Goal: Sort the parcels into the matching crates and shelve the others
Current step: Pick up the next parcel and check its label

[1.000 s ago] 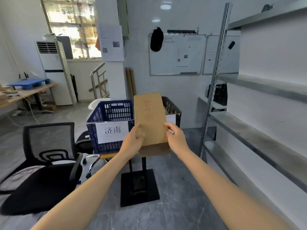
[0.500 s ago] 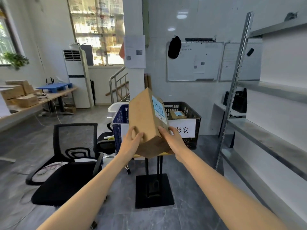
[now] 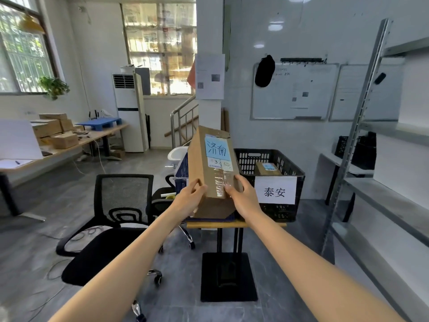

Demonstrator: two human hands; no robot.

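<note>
Before the black crate (image 3: 253, 159), the left hand (image 3: 189, 202) and right hand (image 3: 245, 199) clasp the parcel (image 3: 209, 168) by its lower sides; stiff cardboard, probably light

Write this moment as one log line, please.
left hand: holds brown cardboard parcel | right hand: holds same parcel | blue label: 济南 | black plastic crate: signed 泰安, one small parcel inside

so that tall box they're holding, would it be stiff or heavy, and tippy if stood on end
Probably stiff: the cardboard parcel shows flat faces where the left hand and right hand grip its lower end. Likely fairly light, held out by that end alone. Tall and narrow, it may tip if stood on end.
</note>
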